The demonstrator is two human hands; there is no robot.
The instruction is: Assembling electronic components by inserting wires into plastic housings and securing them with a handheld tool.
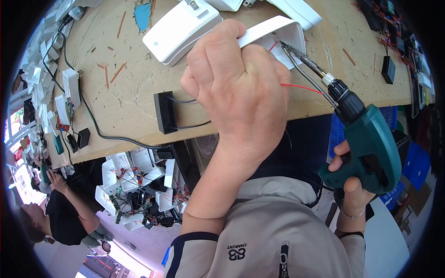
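Note:
My left hand [243,83] is closed around a white plastic housing [264,30] over the bench, its open inner side facing right. A thin red wire [301,86] comes out by my fingers, and another bit of red wire shows inside the housing. My right hand [356,194] grips a green and black soldering gun [371,148] with a feed tube beside its tip. The tip reaches into the housing's opening by the short red wire; whether they touch I cannot tell. Left of my wrist stands a black box [165,113], its two dark leads passing behind my left hand.
Another white plug-in housing [183,30] lies beyond my left hand. A black cable [97,125] runs along the bench's left part, near piled white casings [46,92]. Below the edge is a heap of casings and circuit boards [139,185]. A co-worker [69,208] is at left.

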